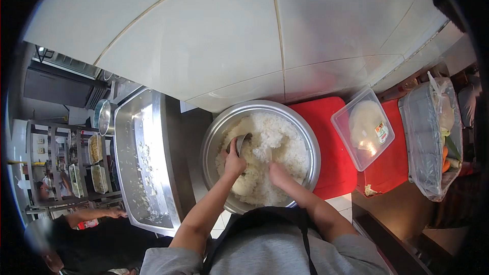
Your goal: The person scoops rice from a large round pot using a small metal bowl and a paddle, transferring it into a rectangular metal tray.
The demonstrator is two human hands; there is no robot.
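A large round metal bowl (315, 160) holds a heap of white rice (270, 125). My left hand (234, 163) is over the left side of the rice, its fingers wrapped round a small metal bowl (241, 144) that is tilted. Near the middle of the heap, my right hand (279, 174) is closed on something pale that points into the rice; I cannot make out what it is. Below my left hand lies a smooth, rounded, yellowish mass (245, 184) among the rice.
Left of the bowl stands a deep steel tray (170, 173) with rice scraps. A clear plastic container (362, 157) sits on a red surface (331, 173) at the right, beside a plastic-covered bin (425, 142). Another person (102, 244) stands at the lower left. A tiled wall (229, 35) rises ahead.
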